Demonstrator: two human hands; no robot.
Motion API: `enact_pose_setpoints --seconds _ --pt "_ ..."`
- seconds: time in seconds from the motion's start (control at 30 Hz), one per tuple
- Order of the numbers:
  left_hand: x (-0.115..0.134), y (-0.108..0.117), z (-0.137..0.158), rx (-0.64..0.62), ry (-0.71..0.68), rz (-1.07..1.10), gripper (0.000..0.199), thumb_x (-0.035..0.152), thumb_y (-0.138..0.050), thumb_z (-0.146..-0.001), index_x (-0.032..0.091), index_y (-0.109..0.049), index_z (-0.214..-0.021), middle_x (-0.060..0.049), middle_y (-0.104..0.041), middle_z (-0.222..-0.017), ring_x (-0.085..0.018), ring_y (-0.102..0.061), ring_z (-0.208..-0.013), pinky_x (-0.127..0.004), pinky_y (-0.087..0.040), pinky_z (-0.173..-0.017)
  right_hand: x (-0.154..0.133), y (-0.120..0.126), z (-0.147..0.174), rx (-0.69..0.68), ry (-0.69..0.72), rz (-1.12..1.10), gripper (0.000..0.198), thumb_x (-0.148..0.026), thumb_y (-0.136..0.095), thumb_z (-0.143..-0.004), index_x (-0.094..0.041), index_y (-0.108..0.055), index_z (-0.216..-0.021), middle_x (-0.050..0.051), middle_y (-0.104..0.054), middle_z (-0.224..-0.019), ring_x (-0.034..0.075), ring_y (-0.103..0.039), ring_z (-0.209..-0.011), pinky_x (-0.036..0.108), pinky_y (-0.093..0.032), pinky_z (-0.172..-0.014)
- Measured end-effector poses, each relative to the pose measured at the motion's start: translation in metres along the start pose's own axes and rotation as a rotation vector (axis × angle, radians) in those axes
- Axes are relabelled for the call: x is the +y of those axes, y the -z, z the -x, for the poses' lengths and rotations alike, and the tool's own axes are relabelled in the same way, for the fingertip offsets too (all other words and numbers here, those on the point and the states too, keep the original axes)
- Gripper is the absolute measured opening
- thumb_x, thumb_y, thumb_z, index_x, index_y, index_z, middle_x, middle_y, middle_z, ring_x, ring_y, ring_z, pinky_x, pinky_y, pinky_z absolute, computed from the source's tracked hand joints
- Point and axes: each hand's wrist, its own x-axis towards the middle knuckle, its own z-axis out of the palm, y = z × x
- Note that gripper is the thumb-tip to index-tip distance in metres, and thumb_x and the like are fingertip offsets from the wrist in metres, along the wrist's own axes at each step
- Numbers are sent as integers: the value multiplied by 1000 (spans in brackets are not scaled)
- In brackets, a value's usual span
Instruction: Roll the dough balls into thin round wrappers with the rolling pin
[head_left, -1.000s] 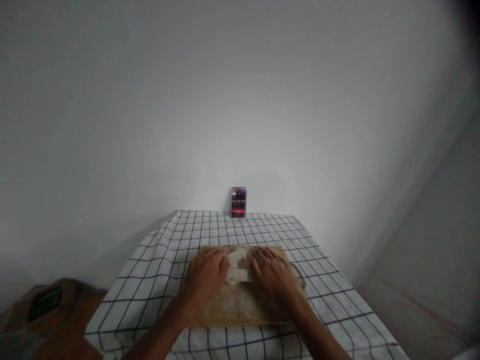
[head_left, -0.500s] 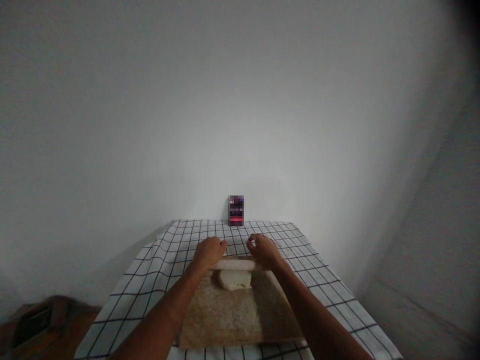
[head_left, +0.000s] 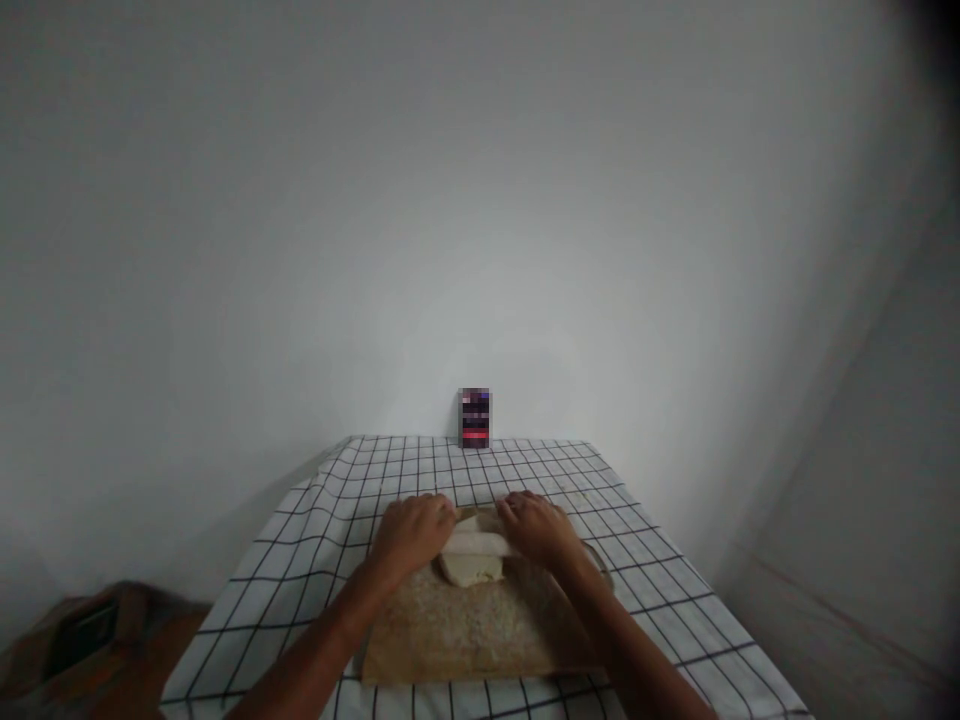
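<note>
A pale rolling pin (head_left: 476, 544) lies crosswise on a flat piece of dough (head_left: 471, 571), which shows both in front of the pin and behind it. My left hand (head_left: 416, 525) is closed around the pin's left part, knuckles up. On its right part my right hand (head_left: 538, 527) is curled in the same way. Both hands cover the pin's ends. Under the dough is a wooden board (head_left: 480, 635), dusted with what looks like flour.
A white cloth with black checks (head_left: 645, 590) covers the table. A small upright dark object (head_left: 475, 418), blurred into blocks, stands at the far edge against the white wall (head_left: 480, 220). Brown furniture (head_left: 97, 630) is low at the left. A round rim (head_left: 602, 565) shows by my right forearm.
Both hands have come nearer to me with the rolling pin, from the dough's far edge onto its middle. Dough now shows behind the pin. My fingers look more closed over it.
</note>
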Motion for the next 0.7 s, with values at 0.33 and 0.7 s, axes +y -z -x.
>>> enact_pose_setpoints --seconds 0.33,0.7 --pt "10 -28 90 190 -101 134 53 35 -44 -112 35 -65 -161 -3 -64 -169 -30 -55 -161 -56 -39 -141 -23 -20 88 151 24 -47 47 -36 -36 -119 -31 -75 -145 6 -67 -164 28 -56 -158 48 -39 -133" --pt "6 -44 106 258 -52 174 38 51 -56 -109 32 -76 -136 -10 -78 -139 -33 -72 -131 -50 -61 -114 -26 -13 85 156 -28 -8 42 -44 -40 -118 -26 -78 -113 12 -80 -129 31 -71 -124 47 -51 -109"
